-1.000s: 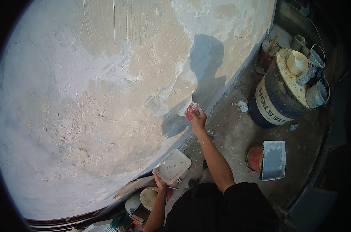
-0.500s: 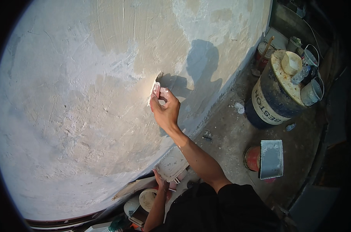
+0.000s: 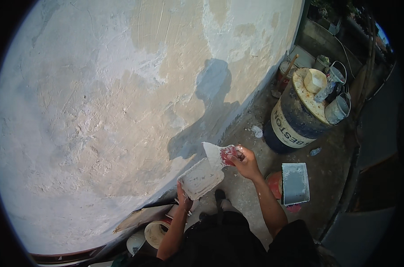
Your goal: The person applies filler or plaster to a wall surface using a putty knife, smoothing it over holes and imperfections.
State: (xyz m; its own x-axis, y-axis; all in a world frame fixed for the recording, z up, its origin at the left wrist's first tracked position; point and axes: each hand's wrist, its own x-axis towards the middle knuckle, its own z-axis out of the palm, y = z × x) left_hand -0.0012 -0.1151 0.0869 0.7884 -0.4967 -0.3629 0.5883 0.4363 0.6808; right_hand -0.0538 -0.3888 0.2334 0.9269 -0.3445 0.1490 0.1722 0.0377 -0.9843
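Clearly, the right hand (image 3: 247,163) pinches the scraper (image 3: 214,155) by its red handle (image 3: 227,155), between thumb and fingers; its blade points leftward, away from them, at the far corner of the tray (image 3: 201,180). I cannot tell if it touches there. The left hand (image 3: 183,199) grips the tray by its left edge, near the wall (image 3: 122,111).

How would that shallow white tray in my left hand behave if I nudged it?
The tray is probably light, since your left hand holds it at one side. It looks stiff, showing no sag. A push on the far side might tip it, as the visible grip is off-center.
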